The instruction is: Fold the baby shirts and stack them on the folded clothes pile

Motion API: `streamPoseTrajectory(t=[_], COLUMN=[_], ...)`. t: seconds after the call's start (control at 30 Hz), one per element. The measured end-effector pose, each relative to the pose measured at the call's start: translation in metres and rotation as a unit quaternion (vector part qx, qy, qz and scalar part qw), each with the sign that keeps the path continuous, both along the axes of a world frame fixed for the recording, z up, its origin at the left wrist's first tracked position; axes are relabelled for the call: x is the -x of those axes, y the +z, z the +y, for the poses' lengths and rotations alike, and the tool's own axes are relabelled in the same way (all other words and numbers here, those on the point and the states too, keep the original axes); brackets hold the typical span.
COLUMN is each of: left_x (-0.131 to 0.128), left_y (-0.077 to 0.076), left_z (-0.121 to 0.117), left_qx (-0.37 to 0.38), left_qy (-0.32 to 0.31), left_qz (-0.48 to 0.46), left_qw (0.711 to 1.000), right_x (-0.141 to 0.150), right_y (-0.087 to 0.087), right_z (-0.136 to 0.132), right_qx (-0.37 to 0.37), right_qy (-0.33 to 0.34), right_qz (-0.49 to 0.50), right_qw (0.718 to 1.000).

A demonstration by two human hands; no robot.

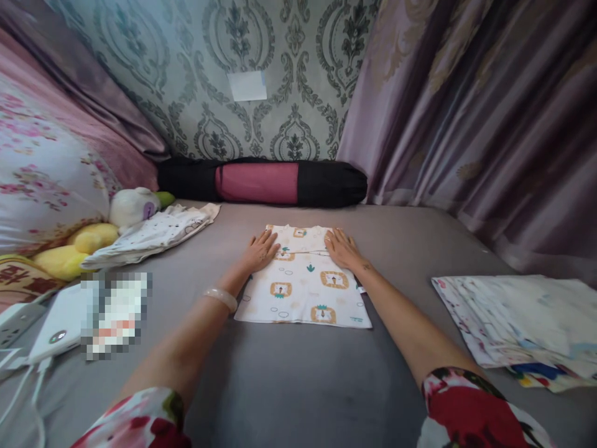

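Note:
A white children's garment (301,286) with orange lion-like faces and small green leaves lies flat on the grey bed sheet (289,379). Its far part is folded over, with a crease running across between my hands. My left hand (262,251) rests on the garment's far left edge, fingers stretched out and pointing away from me. On the far right edge lies my right hand (342,247), its fingers also extended and flat on the cloth. A pale bangle (221,299) circles my left wrist.
Folded clothes (522,323) are stacked at the right. Left are a patterned white garment (153,233), plush toys (133,208), a white box with cables (65,323) and a power strip (16,323). A black and maroon bolster (261,182) lies along the wall.

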State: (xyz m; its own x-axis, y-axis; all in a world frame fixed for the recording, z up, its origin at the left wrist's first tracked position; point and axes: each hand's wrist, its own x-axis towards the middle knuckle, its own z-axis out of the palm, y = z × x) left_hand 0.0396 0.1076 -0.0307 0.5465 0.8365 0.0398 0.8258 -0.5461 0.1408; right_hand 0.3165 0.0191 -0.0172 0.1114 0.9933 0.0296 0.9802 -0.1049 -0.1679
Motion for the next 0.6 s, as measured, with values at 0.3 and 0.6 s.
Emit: streamPoseTrajectory(t=[0.3,0.6], left_x=[0.001,0.037], left_y=[-0.005,0.010], left_z=[-0.001,-0.027], left_qx=[-0.009,0.036], left_qy=[-0.002,0.181], left_qz=[-0.044,-0.168], left_qw=[0.999,0.968], right_x=[-0.003,-0.030], right_y=[-0.007,0.001], right_z=[0.001,-0.043], right_qx=[-0.052,-0.122], right_qy=[-0.005,-0.226], right_qz=[0.084,0.434], right_qw=[0.995,0.864])
